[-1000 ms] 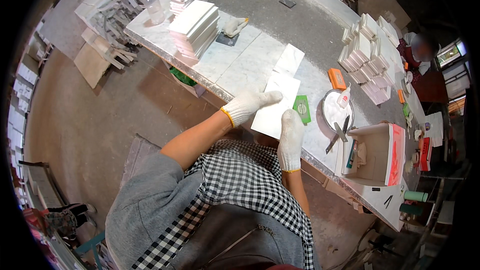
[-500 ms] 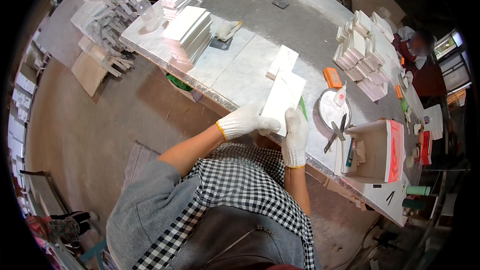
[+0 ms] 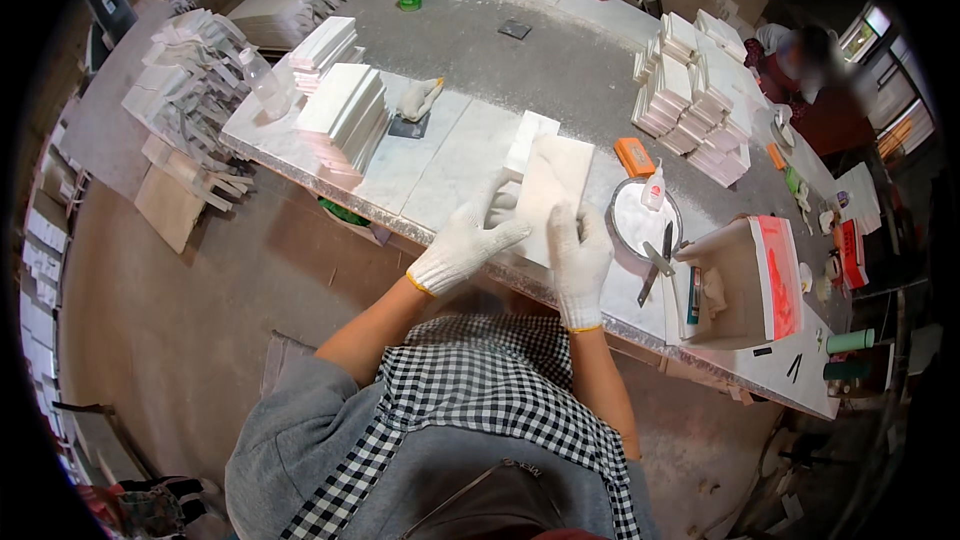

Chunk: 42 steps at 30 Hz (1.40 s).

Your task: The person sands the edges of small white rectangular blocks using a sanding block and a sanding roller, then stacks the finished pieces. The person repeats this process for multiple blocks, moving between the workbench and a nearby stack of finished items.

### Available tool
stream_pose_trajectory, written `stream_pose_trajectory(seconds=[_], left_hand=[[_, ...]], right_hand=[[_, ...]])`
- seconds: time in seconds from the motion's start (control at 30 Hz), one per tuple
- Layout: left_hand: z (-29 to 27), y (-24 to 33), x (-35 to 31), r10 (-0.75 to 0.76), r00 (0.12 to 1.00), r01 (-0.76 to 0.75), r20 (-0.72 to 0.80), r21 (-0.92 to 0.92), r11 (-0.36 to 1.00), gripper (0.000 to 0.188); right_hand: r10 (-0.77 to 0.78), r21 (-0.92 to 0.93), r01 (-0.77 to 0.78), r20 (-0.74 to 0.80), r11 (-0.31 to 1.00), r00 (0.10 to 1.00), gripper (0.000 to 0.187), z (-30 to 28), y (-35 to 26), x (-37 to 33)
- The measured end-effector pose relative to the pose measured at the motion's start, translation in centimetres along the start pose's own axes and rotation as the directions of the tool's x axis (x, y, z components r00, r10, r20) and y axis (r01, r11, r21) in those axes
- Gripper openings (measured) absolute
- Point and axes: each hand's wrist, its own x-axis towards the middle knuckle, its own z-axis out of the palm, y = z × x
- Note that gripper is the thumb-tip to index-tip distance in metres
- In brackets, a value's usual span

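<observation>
A white rectangular stone tile with faint veining is held up over the table's near edge. My right hand, in a white knit glove, grips its lower right part, thumb on the face. At the tile's left side, my gloved left hand has its thumb and fingers apart, with nothing between them; whether a fingertip touches the tile's edge I cannot tell. Just beyond, a second white tile lies on the table, partly hidden by the held one.
Tile stacks stand at the left and right. Right of my hands are a round dish of white powder, a small squeeze bottle, an orange box, knives and an open carton. Co-workers stand across the table.
My left hand has let go of the tile and opened beside it. The tile is now tilted differently in my right hand. The view has shifted, showing more of the far table.
</observation>
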Motion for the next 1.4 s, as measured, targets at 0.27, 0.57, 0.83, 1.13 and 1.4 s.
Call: stream_pose_trajectory(seconds=[0.27, 0.57, 0.83, 1.13, 1.4], left_hand=[[2.2, -2.4, 1.1, -0.063, 0.992, 0.126, 0.111, -0.766, 0.63, 0.098], [-1.5, -3.3, 2.2, 0.186, 0.963, 0.144, 0.196, -0.955, 0.261, 0.104], [-0.8, -4.1, 1.8, 0.153, 0.969, 0.165, 0.193, -0.969, 0.182, 0.094], [-1.4, -4.2, 1.9, 0.074, 0.986, 0.128, 0.15, -0.961, 0.243, 0.087], [-1.8, -4.6, 2.4, -0.025, 0.992, 0.122, 0.12, -0.969, 0.214, 0.084]], right_hand=[[-0.477, -0.392, 0.543, 0.259, 0.743, 0.84, 0.022, 1.9, -2.4, -1.9], [-0.464, -0.416, 0.75, 0.601, 0.513, 0.651, 0.053, 1.8, -2.2, -4.0], [-0.373, -0.46, 0.725, 0.641, 0.513, 0.671, 0.059, 2.4, -2.8, -2.6], [-0.48, -0.319, 0.571, 0.321, 0.757, 0.816, 0.051, 1.3, 1.1, -2.2], [-0.249, -0.229, 0.322, 0.298, 0.919, 0.922, 0.052, 1.6, 3.2, -3.6]])
